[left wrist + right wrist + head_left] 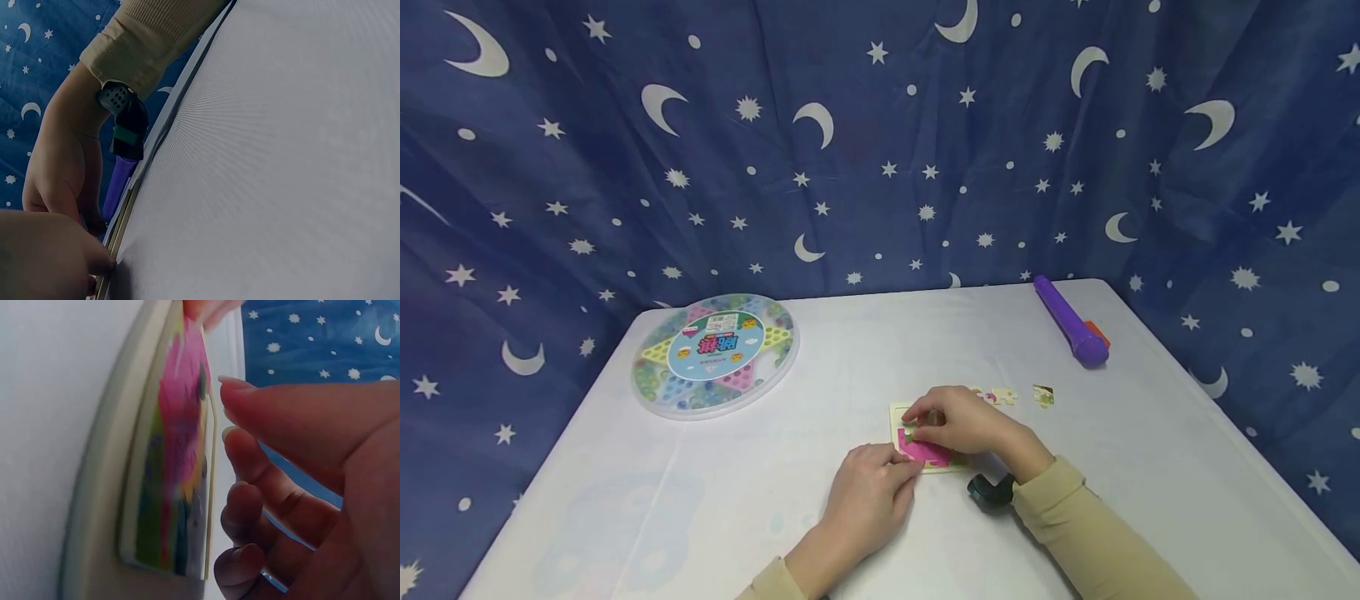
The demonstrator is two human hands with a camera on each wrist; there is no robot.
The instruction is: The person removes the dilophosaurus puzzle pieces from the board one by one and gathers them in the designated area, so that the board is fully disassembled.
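A small jigsaw board [929, 470] with a cream frame lies on the table, partly filled with a pink picture [181, 394]. My left hand [871, 492] holds its near left edge, with thumb and finger at the frame. Above the board hovers my right hand [964, 423], thumb and bent fingers a little apart. In the right wrist view no piece shows between its fingertips [236, 394], which stand just off the picture. That hand covers much of the board in the head view. Loose jigsaw pieces [1003, 396] lie behind it, with one separate piece [1043, 396] farther right.
A round, clear-lidded board game [715, 358] lies at the back left of the white table. At the back right is a purple microphone-shaped object [1069, 323] beside something orange-red [1097, 333]. A dark wrist device [990, 492] sits by the right cuff. A blue star-patterned curtain [880, 150] hangs behind.
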